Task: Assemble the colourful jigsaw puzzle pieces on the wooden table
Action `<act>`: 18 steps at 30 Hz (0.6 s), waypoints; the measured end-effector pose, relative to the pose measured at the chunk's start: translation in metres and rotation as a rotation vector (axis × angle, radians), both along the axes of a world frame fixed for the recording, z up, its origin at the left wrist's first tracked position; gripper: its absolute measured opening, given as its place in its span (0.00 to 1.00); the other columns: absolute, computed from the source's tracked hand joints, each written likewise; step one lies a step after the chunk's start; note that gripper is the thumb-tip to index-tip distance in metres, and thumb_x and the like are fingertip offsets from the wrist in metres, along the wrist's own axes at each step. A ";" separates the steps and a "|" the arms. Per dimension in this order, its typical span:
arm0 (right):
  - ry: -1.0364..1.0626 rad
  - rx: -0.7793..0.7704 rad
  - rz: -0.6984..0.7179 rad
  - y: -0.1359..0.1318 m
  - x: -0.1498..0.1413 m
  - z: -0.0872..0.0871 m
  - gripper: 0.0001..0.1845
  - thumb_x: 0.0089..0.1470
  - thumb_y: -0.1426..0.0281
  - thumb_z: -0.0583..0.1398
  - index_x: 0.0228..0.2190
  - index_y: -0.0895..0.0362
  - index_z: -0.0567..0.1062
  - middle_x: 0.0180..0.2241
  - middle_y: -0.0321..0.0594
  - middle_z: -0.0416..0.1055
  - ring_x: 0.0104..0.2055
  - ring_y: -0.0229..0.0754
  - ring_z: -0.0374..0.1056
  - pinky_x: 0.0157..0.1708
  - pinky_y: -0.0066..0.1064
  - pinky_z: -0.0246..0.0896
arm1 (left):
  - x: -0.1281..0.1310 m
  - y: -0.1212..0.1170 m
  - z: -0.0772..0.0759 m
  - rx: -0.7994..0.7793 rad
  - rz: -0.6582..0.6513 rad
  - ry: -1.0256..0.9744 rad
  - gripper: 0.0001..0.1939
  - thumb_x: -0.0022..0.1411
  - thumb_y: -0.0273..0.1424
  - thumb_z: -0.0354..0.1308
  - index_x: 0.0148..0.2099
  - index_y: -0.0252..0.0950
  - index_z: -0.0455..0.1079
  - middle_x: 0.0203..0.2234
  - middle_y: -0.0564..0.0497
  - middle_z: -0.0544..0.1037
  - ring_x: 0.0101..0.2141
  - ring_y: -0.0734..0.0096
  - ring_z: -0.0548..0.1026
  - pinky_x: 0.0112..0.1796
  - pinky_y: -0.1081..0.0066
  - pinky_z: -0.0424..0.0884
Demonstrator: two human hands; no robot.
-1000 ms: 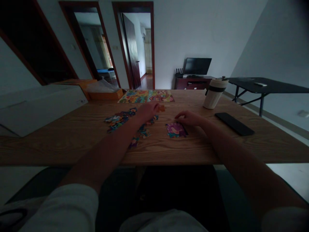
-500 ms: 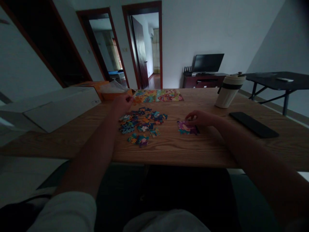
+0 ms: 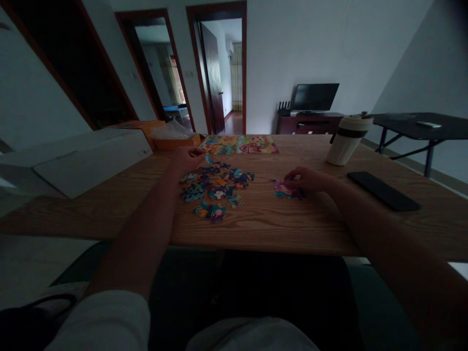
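The left hand [image 3: 186, 160] is seen lowered slightly compared with the earlier frame, and it is now placed at the far edge of the loose jigsaw pieces [image 3: 215, 187], near the middle of the table. Its fingers are curled closed, with the tips pointing right; whether a piece is gripped inside them cannot be told. The orange piece shown at those fingertips in the earlier frame is not made out now, and a small pale blue piece [image 3: 209, 159] is seen just beyond them.

The right hand [image 3: 305, 179] is held to the right of the pile, with its fingers bent down onto a joined cluster of purple and teal pieces [image 3: 284, 191]. The fingertips touch the cluster, but whether a piece is pinched cannot be told. The cluster is well apart from the pile.

The pieces are flat, printed card with knobbed edges, and they lie scattered on the grained wooden table [image 3: 256, 231]. A printed puzzle picture [image 3: 237, 145] lies at the table's far edge, above the pile. A white tumbler [image 3: 345, 147] with a dark band stands at upper right, and a black phone [image 3: 383, 191] lies flat near the right hand. A white box [image 3: 87, 161] and an orange box [image 3: 175, 142] sit at the left.
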State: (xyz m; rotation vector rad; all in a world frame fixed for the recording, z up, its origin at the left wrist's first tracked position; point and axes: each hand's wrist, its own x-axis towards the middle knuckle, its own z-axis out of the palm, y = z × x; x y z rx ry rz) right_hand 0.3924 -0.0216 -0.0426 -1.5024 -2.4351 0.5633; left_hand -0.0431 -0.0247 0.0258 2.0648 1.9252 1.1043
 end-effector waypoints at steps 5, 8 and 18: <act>-0.024 -0.006 -0.009 -0.001 0.000 0.001 0.21 0.58 0.54 0.61 0.45 0.54 0.82 0.47 0.46 0.80 0.47 0.52 0.75 0.50 0.40 0.68 | -0.015 0.011 -0.002 0.105 0.050 -0.213 0.13 0.57 0.35 0.63 0.44 0.35 0.78 0.35 0.48 0.82 0.36 0.65 0.78 0.38 0.71 0.73; -0.054 0.018 -0.049 -0.001 0.001 0.001 0.24 0.58 0.51 0.61 0.46 0.54 0.82 0.49 0.49 0.78 0.48 0.55 0.74 0.51 0.42 0.67 | -0.023 0.018 -0.005 0.123 0.055 -0.269 0.13 0.57 0.33 0.63 0.44 0.35 0.78 0.37 0.47 0.82 0.36 0.66 0.78 0.37 0.71 0.74; -0.048 0.026 -0.076 -0.001 0.001 0.001 0.31 0.53 0.43 0.62 0.45 0.54 0.83 0.44 0.52 0.80 0.48 0.60 0.75 0.52 0.46 0.66 | -0.005 0.019 -0.020 -0.259 -0.240 -0.080 0.10 0.55 0.33 0.66 0.40 0.37 0.77 0.34 0.48 0.82 0.35 0.64 0.79 0.37 0.68 0.74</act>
